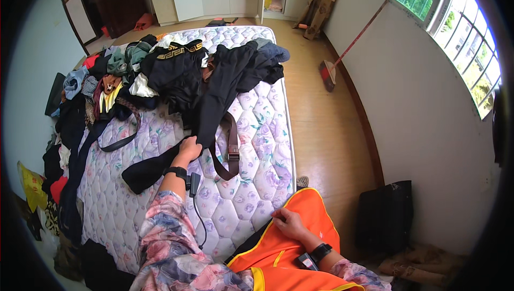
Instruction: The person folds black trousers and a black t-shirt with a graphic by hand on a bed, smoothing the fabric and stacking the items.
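Observation:
My left hand (188, 151) is closed round the leg of a pair of black trousers (214, 98). The cuff end lies on the floral mattress (235, 227), and the rest runs up to the clothes pile. Just right of this hand, a brown belt (233, 149) with a buckle curls on the mattress. My right hand (290, 223) is over an orange garment (313, 211) with yellow piping, which spreads across my lap. Its fingers are curled in at the garment's dark left edge; the fingertips are partly hidden.
A large heap of clothes (171, 71) covers the mattress's far part and spills down its left side. A second, dark belt (120, 142) lies near it. A broom (330, 71) leans against the right wall. A black bag (384, 216) stands on the floor at the lower right.

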`<state>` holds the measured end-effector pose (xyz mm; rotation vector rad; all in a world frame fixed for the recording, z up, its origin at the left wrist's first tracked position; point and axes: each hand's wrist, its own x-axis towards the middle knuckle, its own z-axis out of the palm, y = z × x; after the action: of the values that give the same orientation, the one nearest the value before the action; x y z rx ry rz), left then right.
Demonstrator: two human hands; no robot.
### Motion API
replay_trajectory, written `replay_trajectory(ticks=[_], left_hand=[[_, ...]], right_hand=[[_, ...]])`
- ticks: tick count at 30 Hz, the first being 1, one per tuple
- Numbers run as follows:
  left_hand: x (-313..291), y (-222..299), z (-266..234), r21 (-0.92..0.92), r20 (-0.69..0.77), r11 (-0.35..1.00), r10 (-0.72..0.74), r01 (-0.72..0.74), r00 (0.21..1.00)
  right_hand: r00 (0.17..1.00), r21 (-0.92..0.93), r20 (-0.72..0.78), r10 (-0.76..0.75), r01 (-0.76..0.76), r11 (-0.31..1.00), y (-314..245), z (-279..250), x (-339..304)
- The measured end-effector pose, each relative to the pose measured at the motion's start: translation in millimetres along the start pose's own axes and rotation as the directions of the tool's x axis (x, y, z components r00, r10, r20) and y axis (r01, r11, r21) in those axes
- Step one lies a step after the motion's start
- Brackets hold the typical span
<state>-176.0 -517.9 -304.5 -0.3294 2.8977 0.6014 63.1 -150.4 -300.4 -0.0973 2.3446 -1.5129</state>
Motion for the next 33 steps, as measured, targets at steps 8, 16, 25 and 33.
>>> replay_trajectory(ticks=[8,16,25,33], left_hand=[[-204.4,81.0,-75.6,-0.577,0.355,0.666,0.725,-0.472,0.590],[-282.2,61.8,-38.9,-0.647,0.696,0.583,0.715,-0.491,-0.069],[-228.5,89.4,-43.0,-0.885,0.159,0.458,0.478,-0.091,0.864],[-244.0,156.1,23.9,0.232,0.577,0.867,0.241,-0.440,0.781]], right_hand=[[0.935,0.663,0.184,0.302,-0.345,0.664,-19.6,-22.4,29.5],[0.884,0.807,0.295,0.363,-0.434,0.400,-46.5,20.5,61.2],[0.921,-0.321,0.069,-0.382,0.383,0.866,-100.7,9.0,-9.8],[0.757,-0.443,0.593,-0.276,0.592,0.673,-121.1,33.2,-67.2]])
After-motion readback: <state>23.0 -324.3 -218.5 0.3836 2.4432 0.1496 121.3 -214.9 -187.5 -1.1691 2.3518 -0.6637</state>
